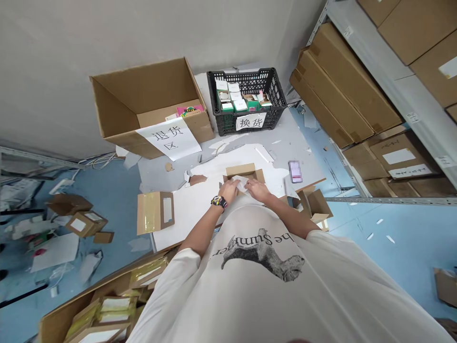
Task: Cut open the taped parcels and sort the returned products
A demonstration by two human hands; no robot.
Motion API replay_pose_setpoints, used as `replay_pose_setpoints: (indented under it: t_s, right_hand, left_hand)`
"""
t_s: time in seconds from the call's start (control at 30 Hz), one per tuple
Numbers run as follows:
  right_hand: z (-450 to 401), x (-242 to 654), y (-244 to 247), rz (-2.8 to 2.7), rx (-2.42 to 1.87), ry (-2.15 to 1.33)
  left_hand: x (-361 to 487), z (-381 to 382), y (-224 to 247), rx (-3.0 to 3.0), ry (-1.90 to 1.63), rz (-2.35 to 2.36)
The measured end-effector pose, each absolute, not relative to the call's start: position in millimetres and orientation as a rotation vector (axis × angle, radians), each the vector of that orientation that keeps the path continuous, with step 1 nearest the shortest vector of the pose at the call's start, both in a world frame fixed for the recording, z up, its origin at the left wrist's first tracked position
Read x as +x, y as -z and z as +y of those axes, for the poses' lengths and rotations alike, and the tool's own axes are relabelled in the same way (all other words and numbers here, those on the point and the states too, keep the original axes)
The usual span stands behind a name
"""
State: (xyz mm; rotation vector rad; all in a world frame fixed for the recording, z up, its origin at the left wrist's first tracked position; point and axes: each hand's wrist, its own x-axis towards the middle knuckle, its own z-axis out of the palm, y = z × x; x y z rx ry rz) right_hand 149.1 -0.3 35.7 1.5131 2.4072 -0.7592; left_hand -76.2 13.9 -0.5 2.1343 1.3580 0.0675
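Between my two hands is a small white item (240,183), possibly paper or a thin wrapper, held over an open cardboard box (243,169) at the table's near edge. My left hand (229,190), below a wristwatch (219,202), pinches its left side. On the right side, the fingers of my right hand (257,189) close on the same item. The box's flaps stand up behind and beside my hands; its inside is mostly hidden.
A large carton (153,90) and a black crate (246,100) of small boxes stand at the table's back. A taped box (155,213) sits left, a phone (295,171) right. Shelving (421,95) rises at the right; an open box (314,204) is near my right arm.
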Motion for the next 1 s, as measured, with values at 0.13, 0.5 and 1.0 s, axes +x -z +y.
replay_pose_setpoints:
  t_s: [0.13, 0.5, 1.0]
  right_hand:
    - [-3.2, 152.1, -32.9, 2.312, 1.567, 0.787]
    - [23.5, 156.1, -27.7, 2.262, 1.604, 0.942]
    - [52.1, 132.0, 2.5, 2.241, 1.413, 0.872]
  left_hand:
    - [-75.3, 9.2, 9.7, 2.145, 0.051, 1.328]
    - [-58.5, -4.2, 5.4, 2.094, -0.133, 1.472]
    - [-102.8, -11.9, 29.9, 1.367, -0.364, 1.935]
